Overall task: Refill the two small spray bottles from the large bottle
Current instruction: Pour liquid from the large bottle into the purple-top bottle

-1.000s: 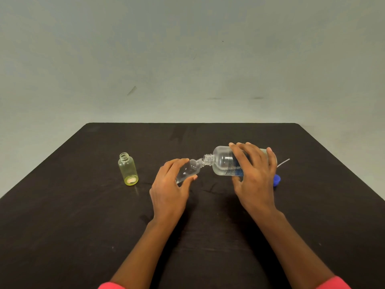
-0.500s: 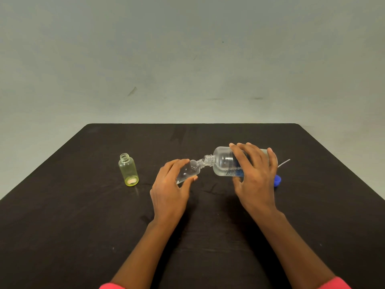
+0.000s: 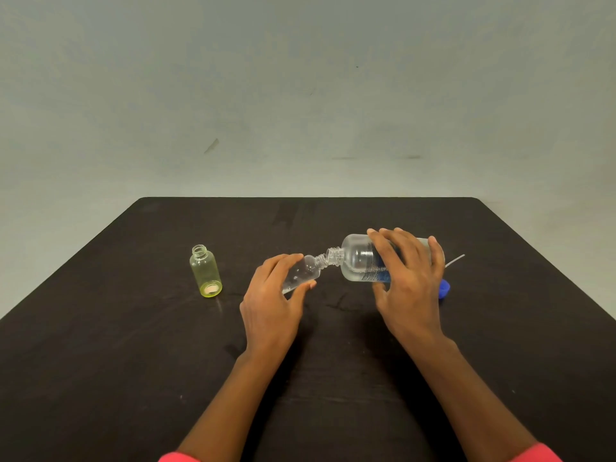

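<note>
My right hand [image 3: 405, 281] grips the large clear bottle [image 3: 358, 260], tipped on its side with its open neck pointing left. That neck meets the mouth of a small clear spray bottle [image 3: 305, 271], which my left hand [image 3: 271, 298] holds tilted between thumb and fingers. A little liquid shows in the small bottle's lower end. The second small bottle [image 3: 206, 271], yellow-green and uncapped, stands upright on the black table [image 3: 133, 345] to the left, apart from both hands.
A blue cap [image 3: 444, 289] lies on the table just right of my right hand. A thin white tube [image 3: 456, 260] sticks out behind the large bottle. The table's far edge runs below a grey wall.
</note>
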Demonstrator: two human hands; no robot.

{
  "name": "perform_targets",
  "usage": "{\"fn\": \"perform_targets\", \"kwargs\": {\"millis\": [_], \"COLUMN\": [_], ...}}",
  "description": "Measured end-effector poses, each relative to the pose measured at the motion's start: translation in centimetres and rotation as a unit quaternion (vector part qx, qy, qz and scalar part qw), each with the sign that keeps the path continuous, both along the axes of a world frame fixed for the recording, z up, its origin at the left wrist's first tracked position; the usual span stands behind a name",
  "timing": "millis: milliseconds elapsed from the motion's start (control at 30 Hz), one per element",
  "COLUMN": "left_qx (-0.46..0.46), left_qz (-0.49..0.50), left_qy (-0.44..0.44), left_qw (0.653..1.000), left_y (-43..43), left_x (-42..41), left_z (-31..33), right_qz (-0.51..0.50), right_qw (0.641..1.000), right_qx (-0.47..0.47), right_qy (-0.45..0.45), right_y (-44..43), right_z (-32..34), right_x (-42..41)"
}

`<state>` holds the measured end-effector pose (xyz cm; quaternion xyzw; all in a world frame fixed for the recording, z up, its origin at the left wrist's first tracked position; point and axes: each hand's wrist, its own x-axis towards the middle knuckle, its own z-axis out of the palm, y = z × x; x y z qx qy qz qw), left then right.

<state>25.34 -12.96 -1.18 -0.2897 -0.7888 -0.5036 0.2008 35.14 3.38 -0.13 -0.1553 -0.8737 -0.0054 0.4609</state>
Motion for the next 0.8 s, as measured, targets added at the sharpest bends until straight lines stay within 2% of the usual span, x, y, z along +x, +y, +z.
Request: {"fn": "perform_targets", "kwargs": {"millis": [800], "left_qx": [-0.001], "left_qz": [0.002], "left_qy": [0.01], "left_qw": [1.0], "left_y": [-0.04], "left_x": [-0.15], "left_z": [0.02], "right_qz": [-0.005], "right_qw": [1.0], "right_qx": [-0.004], "right_qy": [0.003], "right_y": [0.01], "right_z": [-0.05], "right_x": [-0.08]}}
